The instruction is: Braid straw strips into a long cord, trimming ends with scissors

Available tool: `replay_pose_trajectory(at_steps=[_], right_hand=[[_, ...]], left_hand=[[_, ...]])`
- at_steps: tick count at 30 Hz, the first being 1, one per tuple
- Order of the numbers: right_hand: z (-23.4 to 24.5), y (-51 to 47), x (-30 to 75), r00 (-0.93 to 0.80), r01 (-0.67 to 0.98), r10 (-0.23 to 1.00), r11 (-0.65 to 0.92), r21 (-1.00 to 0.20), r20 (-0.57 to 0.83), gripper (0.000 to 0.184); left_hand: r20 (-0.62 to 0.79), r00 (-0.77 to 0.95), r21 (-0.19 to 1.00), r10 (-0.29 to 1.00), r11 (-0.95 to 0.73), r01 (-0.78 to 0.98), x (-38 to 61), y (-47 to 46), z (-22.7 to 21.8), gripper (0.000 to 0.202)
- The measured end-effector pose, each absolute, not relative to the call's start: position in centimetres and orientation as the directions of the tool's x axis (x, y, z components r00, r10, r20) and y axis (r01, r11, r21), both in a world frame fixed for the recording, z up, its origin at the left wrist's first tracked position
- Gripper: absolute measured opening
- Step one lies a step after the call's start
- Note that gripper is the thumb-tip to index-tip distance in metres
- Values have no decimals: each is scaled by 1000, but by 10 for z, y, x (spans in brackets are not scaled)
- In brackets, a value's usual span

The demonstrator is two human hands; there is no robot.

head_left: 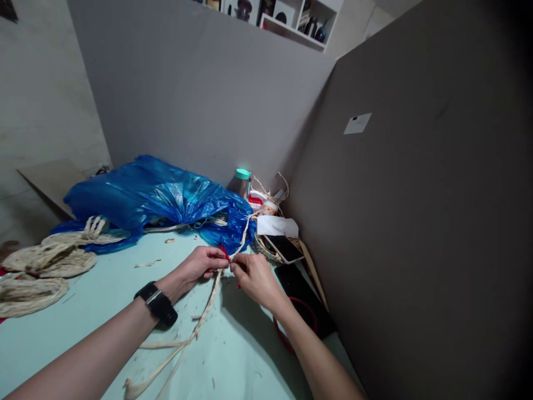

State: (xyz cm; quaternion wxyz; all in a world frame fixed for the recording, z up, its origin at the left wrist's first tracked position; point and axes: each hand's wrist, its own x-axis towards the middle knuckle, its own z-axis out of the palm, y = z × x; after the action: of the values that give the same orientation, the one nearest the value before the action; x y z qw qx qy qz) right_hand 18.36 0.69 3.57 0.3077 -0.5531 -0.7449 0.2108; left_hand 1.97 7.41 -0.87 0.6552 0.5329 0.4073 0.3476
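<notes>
A pale braided straw cord (211,300) runs up the table between my hands, its lower end splitting into loose strands. My left hand (206,261), with a black watch on the wrist, pinches the cord from the left. A short red string (225,251) sticks up at its fingertips. My right hand (254,276) meets it from the right, thumb and finger pinched together at the same spot; a small red bit shows beneath it. Whether those fingers grip the string or the cord itself is hidden.
A blue plastic bag (158,194) lies behind the hands. Woven straw pieces (50,264) are at left. A teal-lidded bottle (242,180), a phone (285,249), a black flat object (300,291) and a red ring (314,316) stand or lie toward the right partition (400,211).
</notes>
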Motion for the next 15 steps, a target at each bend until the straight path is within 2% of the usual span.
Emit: replay_pose_trajectory(at_steps=[3, 7, 11, 15], right_hand=[[34, 19, 185, -141, 605, 979, 201, -770, 145, 25], [41, 40, 183, -106, 654, 991, 127, -745, 76, 32], [59, 59, 164, -148, 771, 987, 153, -618, 60, 26], [70, 82, 131, -172, 902, 985, 162, -400, 11, 15]], left_hand=[[-159, 409, 984, 899, 178, -9, 21, 73, -11, 25], [-166, 380, 985, 910, 173, 15, 24, 72, -14, 22], [-188, 341, 982, 921, 188, 33, 27, 69, -13, 21], [-202, 304, 979, 931, 185, 86, 25, 67, -8, 17]])
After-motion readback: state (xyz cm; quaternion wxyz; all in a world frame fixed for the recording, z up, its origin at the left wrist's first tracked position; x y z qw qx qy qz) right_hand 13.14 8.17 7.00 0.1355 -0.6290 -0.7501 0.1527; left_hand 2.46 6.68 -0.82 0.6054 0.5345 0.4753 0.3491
